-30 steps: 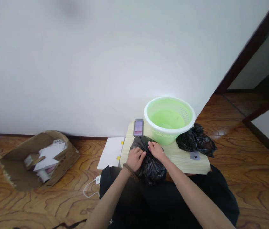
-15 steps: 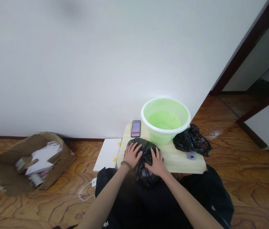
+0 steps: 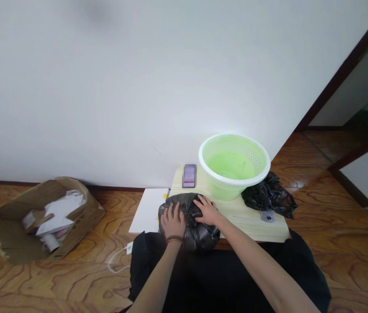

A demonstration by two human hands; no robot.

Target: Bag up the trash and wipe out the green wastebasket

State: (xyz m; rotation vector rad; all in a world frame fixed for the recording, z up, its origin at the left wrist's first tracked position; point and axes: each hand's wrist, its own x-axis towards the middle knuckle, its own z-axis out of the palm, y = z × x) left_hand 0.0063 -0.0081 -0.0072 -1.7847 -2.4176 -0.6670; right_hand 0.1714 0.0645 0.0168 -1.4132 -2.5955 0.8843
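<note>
A bulging black plastic bag (image 3: 199, 232) sits at the near left of a small wooden-top table (image 3: 252, 224), its gathered folds at the middle of its top. My left hand (image 3: 173, 221) lies on the bag's left side with fingers spread. Across the upper right of the bag rests my right hand (image 3: 208, 211), its fingers apart and touching the plastic near the gathered folds. What the bag contains is hidden.
A green basket (image 3: 234, 178) with a white rim stands at the table's back, near a phone (image 3: 189, 176). Another crumpled black bag (image 3: 269, 195) lies at the right edge. A cardboard box (image 3: 82, 217) and a white board (image 3: 146, 211) are on the left.
The bag has shifted left and turned under my hands. My left hand now lies lower on its left side, while my right hand has moved up and across its top.
</note>
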